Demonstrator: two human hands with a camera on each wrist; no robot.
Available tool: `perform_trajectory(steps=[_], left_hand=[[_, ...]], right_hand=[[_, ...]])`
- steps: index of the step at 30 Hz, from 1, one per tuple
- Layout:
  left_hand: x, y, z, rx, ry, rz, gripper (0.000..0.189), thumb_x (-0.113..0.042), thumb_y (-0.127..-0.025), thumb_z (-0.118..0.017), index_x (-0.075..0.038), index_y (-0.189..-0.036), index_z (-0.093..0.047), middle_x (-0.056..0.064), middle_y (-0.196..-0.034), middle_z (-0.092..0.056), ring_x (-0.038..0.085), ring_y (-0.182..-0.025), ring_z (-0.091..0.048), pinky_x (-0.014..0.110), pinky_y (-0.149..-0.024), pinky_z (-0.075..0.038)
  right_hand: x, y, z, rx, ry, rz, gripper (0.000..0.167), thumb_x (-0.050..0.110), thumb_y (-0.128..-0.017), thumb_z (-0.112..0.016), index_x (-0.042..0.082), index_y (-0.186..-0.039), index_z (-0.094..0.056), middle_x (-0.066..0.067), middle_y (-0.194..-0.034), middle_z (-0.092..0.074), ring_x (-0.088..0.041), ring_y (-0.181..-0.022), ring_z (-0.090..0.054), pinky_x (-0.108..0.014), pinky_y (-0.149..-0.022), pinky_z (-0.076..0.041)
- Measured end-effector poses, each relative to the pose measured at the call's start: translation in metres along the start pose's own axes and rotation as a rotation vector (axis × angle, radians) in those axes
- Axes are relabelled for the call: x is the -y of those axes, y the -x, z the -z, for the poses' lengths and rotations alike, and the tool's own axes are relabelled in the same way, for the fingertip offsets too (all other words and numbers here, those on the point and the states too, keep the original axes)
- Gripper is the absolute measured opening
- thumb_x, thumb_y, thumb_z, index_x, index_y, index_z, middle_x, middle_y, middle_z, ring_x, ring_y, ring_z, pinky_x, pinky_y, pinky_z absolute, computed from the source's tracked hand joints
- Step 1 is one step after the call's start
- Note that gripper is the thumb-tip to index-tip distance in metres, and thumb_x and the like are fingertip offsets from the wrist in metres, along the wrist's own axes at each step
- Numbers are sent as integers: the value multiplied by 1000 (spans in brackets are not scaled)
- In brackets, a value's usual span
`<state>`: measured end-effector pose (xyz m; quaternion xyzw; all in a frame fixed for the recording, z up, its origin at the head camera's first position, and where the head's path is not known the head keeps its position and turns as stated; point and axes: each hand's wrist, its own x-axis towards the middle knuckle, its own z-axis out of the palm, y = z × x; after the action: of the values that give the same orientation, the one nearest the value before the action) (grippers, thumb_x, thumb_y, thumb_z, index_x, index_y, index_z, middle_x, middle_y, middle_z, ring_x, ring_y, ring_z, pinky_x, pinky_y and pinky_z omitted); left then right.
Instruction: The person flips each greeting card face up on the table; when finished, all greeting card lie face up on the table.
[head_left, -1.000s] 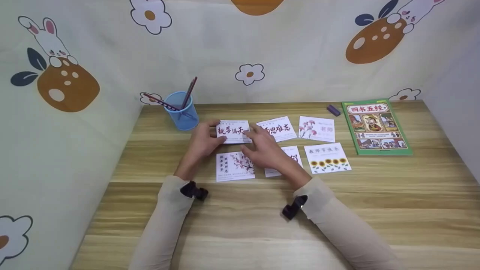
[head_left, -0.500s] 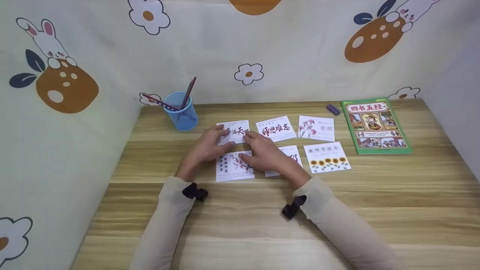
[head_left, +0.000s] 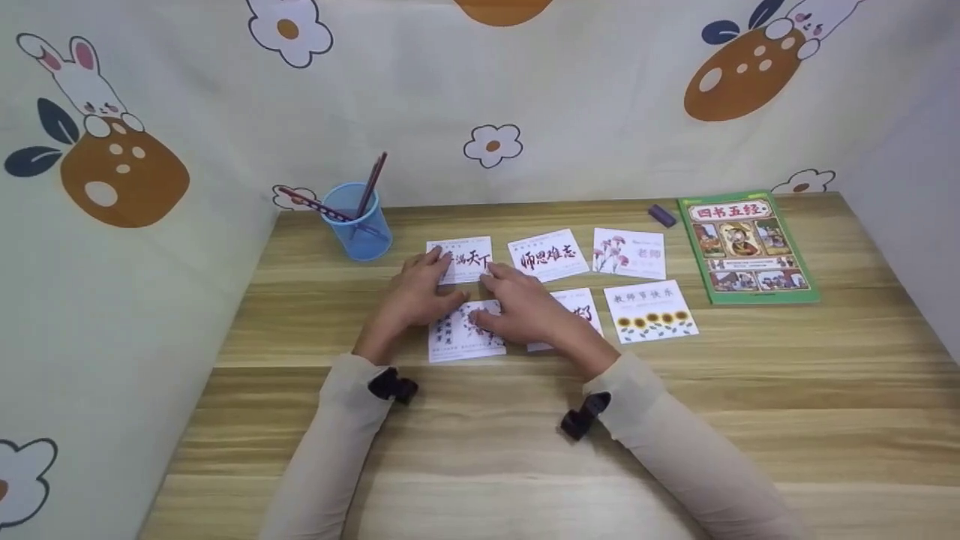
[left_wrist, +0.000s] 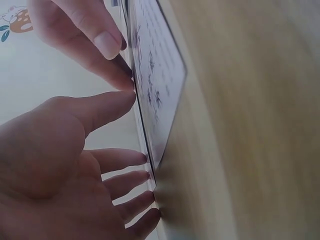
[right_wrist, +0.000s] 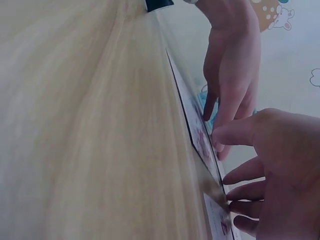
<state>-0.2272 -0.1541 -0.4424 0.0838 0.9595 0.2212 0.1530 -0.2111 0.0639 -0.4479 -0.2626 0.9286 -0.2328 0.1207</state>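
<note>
My left hand (head_left: 416, 296) lies over the left part of the upper left card (head_left: 472, 270), a white square with dark red brush writing. Its thumb reaches the top edge of the blossom card (head_left: 465, 345) below. In the left wrist view that hand's fingers are spread with the tips down at the table. My right hand (head_left: 525, 307) has its fingertips at the upper left card's lower right corner and its thumb over the blossom card. Beneath this hand, the lower middle card (head_left: 585, 307) is partly hidden. Neither hand grips anything.
Right of the hands lie another brush-writing card (head_left: 551, 259), a carnation card (head_left: 630, 255) and a sunflower card (head_left: 651, 311). A blue pen cup (head_left: 360, 232) with pencils stands at the back left. Farther right are a dark eraser-like block (head_left: 661, 216) and a green book (head_left: 750, 251).
My left hand has left the upper left card's left edge and come right and nearer, over card and blossom card. The right hand has shifted slightly nearer. The head view has drifted slightly.
</note>
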Motion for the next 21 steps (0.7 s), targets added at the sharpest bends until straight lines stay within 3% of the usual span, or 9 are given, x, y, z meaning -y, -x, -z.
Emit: perform_trajectory(steps=[6,13,21], left_hand=[[-2,0,0,-6,-3,2,86,-52,-104,-65,-15,-172,-29,12,-183,-15,39,-169,-13,64,-135,-20],[-1,1,1,-5,33,-61,84,-47,-103,-67,-8,-170,-34,17,-181,-19,41,-168,-16,64,-135,-17],[0,1,3,1,78,-38,81,-46,-103,-69,-13,-170,-36,14,-182,-20,39,-169,-15,63,-136,-16]], right_hand=[[1,1,1,-15,23,-2,75,48,-105,-65,-2,-159,-48,-22,-175,-34,-37,-164,-33,-59,-134,-28],[-3,3,1,-26,19,-13,79,51,-106,-62,-2,-162,-44,-23,-176,-31,-37,-166,-29,-62,-134,-25],[6,5,1,-26,68,-55,74,53,-106,-62,2,-158,-52,-23,-173,-38,-38,-164,-34,-60,-134,-27]])
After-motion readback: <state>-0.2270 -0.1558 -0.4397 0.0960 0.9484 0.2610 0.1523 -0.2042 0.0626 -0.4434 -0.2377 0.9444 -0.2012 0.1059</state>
